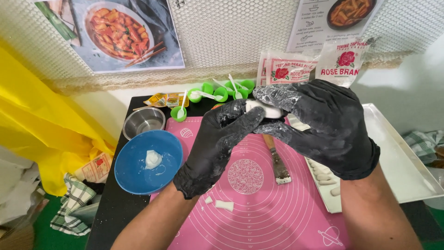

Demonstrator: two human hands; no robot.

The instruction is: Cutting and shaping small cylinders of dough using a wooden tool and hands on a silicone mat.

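flour bags, white w/ red flower, behind gloved hands.

views: one, head-worn | position: above the near edge of the tabletop | facing: down and forward, toward the mesh-covered wall behind | range: close, both hands fill the centre, forearms entering from the bottom edge | covers: pink mat, blue bowl, white tray | shared view: none
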